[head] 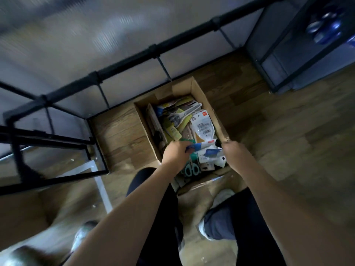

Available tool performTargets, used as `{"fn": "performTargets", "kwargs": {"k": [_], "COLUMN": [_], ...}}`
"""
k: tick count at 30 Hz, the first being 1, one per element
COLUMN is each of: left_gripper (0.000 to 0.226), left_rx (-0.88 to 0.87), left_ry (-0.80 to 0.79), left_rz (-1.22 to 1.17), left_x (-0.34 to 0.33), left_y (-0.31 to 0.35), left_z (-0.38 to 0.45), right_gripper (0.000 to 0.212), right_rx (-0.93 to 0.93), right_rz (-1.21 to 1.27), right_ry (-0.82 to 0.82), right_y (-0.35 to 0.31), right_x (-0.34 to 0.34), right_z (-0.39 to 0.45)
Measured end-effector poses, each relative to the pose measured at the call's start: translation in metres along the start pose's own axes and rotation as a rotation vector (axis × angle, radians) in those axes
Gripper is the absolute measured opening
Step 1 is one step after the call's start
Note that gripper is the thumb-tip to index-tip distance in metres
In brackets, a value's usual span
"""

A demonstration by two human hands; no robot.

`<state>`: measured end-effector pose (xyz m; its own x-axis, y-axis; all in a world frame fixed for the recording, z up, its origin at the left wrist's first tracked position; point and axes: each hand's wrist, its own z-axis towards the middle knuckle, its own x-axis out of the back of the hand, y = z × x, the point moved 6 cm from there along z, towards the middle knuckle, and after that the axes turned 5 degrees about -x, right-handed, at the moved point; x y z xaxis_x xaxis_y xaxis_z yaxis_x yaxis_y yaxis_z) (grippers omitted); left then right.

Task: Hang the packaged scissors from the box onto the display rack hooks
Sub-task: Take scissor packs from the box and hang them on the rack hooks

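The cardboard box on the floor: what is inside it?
The cardboard box holds a loose heap of packaged goods, with teal-handled scissors near the front. The left hand and right hand cover part of the heap; lower layers are hidden.

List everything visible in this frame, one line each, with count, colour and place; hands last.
cardboard box: one, brown, open on the floor at centre.
packaged items: many, mixed white, yellow and blue, piled in the box.
teal scissors: one pair, near end of the box.
black rack: one, frame behind and left of the box.
wood floor: brown.
left hand: grips a blue-and-green package in the box.
right hand: fingers curled at the box's right edge; grasp unclear.
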<state>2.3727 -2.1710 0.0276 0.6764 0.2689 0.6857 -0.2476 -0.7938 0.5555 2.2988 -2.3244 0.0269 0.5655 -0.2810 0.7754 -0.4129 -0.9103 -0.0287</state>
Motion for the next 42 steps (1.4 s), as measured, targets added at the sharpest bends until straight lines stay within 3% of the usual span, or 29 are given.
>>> {"fn": "performTargets", "kwargs": {"k": [6, 12, 21, 25, 31, 38, 42], "left_gripper": [0.020, 0.017, 0.015, 0.018, 0.022, 0.023, 0.022], "left_rx": [0.100, 0.011, 0.081, -0.038, -0.231, -0.431, -0.536], "left_ry": [0.238, 0.460, 0.755, 0.854, 0.879, 0.966, 1.016], "left_rz": [-0.144, -0.202, -0.559, -0.617, -0.713, -0.678, -0.613], "left_x": [0.106, 0.215, 0.303, 0.332, 0.372, 0.425, 0.462], "left_y": [0.039, 0.097, 0.167, 0.199, 0.250, 0.295, 0.315], "left_z": [-0.086, -0.166, -0.269, -0.294, -0.317, -0.341, -0.359], "right_gripper": [0.017, 0.010, 0.014, 0.015, 0.016, 0.022, 0.021], "right_rx": [0.027, 0.022, -0.076, -0.095, 0.020, 0.074, 0.140], "right_rz": [0.116, 0.363, 0.772, 0.911, 1.036, 1.013, 1.033], "right_ry": [0.158, 0.412, 0.736, 0.884, 1.084, 1.284, 1.312], "right_y": [-0.017, -0.037, -0.057, -0.054, -0.050, -0.044, -0.050], "right_x": [0.104, 0.206, 0.291, 0.328, 0.380, 0.443, 0.475], "right_z": [-0.083, -0.161, -0.278, -0.322, -0.383, -0.423, -0.440]}}
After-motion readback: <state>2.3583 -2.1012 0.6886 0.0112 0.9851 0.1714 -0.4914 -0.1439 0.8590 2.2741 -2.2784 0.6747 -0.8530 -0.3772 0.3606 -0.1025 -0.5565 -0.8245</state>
